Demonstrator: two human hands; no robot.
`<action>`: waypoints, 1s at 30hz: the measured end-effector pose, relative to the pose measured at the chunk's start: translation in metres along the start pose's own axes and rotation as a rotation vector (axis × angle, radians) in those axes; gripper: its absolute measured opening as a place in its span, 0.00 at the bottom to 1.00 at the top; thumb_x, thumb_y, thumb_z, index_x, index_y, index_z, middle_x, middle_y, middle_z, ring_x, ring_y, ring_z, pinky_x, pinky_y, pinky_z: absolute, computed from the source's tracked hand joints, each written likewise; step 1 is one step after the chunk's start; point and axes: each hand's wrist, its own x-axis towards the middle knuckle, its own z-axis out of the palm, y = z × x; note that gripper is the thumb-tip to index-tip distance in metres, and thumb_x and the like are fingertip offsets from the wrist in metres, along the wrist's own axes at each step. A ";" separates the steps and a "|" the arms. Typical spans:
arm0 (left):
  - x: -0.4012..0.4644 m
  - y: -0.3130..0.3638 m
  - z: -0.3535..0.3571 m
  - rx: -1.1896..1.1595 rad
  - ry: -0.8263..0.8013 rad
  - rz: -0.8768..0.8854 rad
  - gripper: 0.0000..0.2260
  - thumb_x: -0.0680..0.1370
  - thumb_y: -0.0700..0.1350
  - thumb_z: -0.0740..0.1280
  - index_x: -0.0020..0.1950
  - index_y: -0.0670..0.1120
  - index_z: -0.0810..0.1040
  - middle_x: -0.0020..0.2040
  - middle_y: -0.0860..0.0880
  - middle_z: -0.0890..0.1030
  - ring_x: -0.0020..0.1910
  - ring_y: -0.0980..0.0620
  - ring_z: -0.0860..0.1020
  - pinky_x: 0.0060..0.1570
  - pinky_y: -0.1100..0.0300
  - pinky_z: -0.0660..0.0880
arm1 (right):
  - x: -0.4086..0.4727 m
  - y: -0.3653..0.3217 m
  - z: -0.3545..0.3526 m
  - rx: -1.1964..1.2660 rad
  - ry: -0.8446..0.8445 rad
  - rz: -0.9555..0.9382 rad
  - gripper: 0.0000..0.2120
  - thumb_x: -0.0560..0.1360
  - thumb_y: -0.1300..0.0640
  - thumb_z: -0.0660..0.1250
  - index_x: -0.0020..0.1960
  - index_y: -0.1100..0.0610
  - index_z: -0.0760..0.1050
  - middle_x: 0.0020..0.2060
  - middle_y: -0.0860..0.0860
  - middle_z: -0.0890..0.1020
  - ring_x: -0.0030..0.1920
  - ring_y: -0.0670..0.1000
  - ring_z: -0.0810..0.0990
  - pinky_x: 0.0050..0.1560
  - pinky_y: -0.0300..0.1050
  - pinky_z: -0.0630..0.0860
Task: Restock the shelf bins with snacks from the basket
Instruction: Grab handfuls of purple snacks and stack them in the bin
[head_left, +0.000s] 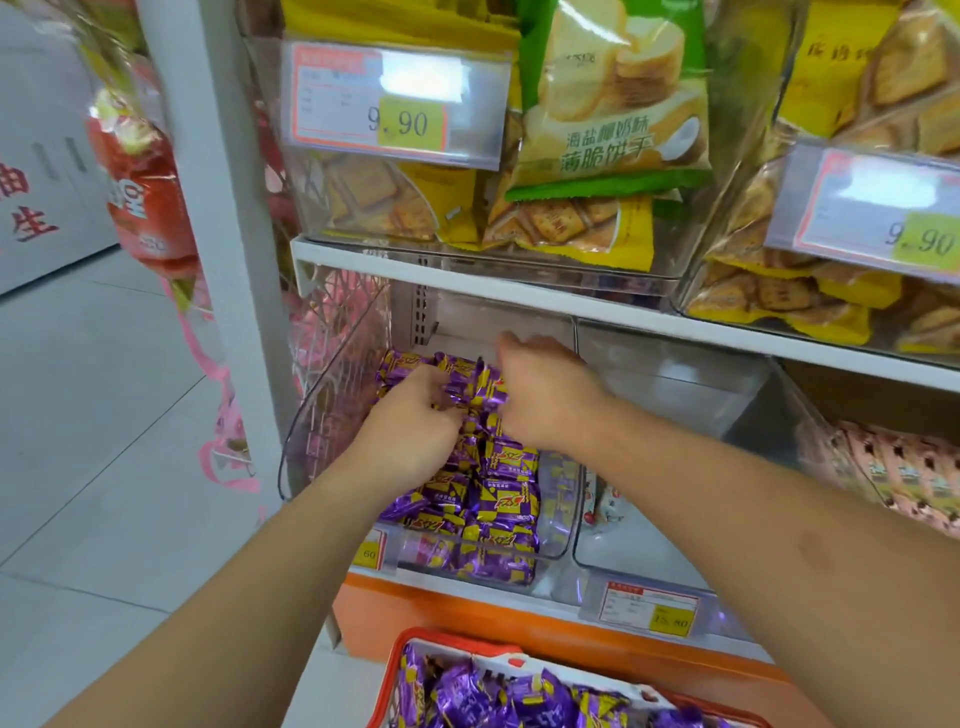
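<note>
1. Clear plastic forms the bin (332, 395); its curved left wall stands just beside the white post (228, 260), and the shelf (519, 283) above roofs its back half.
2. Purple snacks (506, 493) fill the bin's front and middle; bare floor shows at the back, under the shelf.
3. Left hand (415, 421) reaches in from the front, fingers curled round several snacks at mid-bin.
4. Right hand (545, 389) sits just beside it, knuckles up; its fingertips are hidden behind the hand and seem to pinch the same cluster.
5. Next bin (675, 395) to the right is mostly bare, with free room above it.
6. Red basket (395, 670) sits below the shelf front, holding more purple snacks.
</note>
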 end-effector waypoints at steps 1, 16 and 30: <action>0.005 0.001 0.001 0.114 -0.020 0.052 0.21 0.79 0.37 0.64 0.72 0.47 0.72 0.64 0.48 0.78 0.59 0.46 0.79 0.60 0.49 0.77 | 0.007 0.003 -0.001 -0.050 -0.023 0.027 0.20 0.71 0.59 0.74 0.60 0.57 0.71 0.51 0.57 0.76 0.55 0.61 0.81 0.43 0.46 0.71; 0.070 -0.016 0.043 0.855 -0.199 0.276 0.33 0.80 0.46 0.61 0.84 0.55 0.53 0.84 0.56 0.52 0.83 0.48 0.45 0.79 0.43 0.45 | 0.077 0.012 0.041 -0.217 -0.196 0.075 0.11 0.77 0.63 0.71 0.58 0.59 0.82 0.55 0.57 0.83 0.58 0.58 0.83 0.50 0.48 0.77; 0.029 -0.032 -0.004 0.528 0.004 0.221 0.16 0.72 0.34 0.65 0.58 0.44 0.81 0.58 0.44 0.80 0.58 0.42 0.78 0.59 0.51 0.76 | 0.016 -0.015 0.020 -0.096 -0.141 -0.129 0.09 0.73 0.65 0.70 0.47 0.54 0.73 0.37 0.51 0.72 0.46 0.58 0.80 0.41 0.48 0.73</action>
